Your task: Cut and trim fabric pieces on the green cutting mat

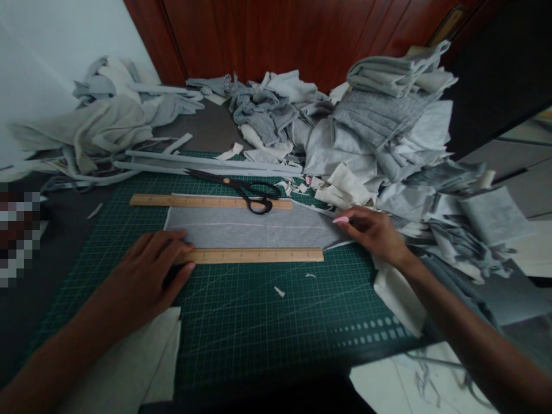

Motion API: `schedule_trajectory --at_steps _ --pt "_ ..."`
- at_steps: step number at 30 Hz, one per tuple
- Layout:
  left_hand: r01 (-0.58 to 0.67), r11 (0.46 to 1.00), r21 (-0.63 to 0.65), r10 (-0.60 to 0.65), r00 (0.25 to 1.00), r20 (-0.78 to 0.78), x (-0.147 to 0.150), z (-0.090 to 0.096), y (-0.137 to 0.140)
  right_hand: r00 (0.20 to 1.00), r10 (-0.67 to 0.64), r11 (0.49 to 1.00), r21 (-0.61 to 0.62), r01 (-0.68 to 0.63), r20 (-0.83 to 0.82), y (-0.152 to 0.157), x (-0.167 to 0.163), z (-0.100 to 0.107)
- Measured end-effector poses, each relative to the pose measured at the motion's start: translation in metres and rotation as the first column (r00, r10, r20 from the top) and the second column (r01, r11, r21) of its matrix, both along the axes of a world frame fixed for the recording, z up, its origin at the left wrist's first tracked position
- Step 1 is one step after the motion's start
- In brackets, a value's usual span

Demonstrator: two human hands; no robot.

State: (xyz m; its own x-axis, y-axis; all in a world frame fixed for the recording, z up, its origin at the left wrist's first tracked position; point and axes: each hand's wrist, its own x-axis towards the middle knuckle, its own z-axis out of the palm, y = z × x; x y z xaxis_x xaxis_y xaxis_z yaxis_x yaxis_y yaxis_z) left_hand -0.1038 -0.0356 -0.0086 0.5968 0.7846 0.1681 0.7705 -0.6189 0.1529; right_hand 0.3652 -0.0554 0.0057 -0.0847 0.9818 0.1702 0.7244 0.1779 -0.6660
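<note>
A strip of grey fabric [241, 233] lies flat on the green cutting mat [241, 328], with a faint pinkish line along it. At the strip's lower edge is a wooden ruler [259, 255]. My left hand [157, 267] grips its left end, thumb at the near edge and fingertips over the ruler and fabric. My right hand [377, 233] pinches a pink piece of tailor's chalk [341, 220] at the fabric's right end. A second wooden ruler [198, 200] lies along the upper edge. Black scissors [233, 181] rest partly across it, their handles over the fabric.
A large heap of grey cloth pieces [366, 126] covers the back right. More crumpled fabric [112, 121] lies at the back left, near long pale strips [207, 167]. Small scraps [279, 291] dot the mat. A folded pale cloth [159, 356] lies under my left forearm.
</note>
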Motion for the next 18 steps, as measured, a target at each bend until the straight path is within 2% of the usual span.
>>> schedule_trajectory --at_steps 3,6,11,18 --pt "-0.012 1.000 -0.007 0.011 1.000 -0.024 0.001 0.002 -0.001 0.985 0.092 0.992 0.078 -0.104 0.144 0.002 -0.008 0.001" --pt "-0.025 0.999 -0.025 0.024 1.000 -0.018 0.001 0.005 -0.003 0.967 0.140 0.983 0.084 -0.161 0.211 0.005 -0.012 -0.001" --pt "-0.007 1.000 -0.031 0.008 0.999 0.054 -0.001 0.001 -0.001 0.959 0.156 0.983 0.059 -0.174 0.236 0.005 -0.013 -0.004" --pt "-0.001 1.000 -0.014 0.003 0.995 0.096 -0.002 -0.003 0.001 0.938 0.165 0.973 0.103 -0.205 0.303 0.004 -0.017 -0.004"
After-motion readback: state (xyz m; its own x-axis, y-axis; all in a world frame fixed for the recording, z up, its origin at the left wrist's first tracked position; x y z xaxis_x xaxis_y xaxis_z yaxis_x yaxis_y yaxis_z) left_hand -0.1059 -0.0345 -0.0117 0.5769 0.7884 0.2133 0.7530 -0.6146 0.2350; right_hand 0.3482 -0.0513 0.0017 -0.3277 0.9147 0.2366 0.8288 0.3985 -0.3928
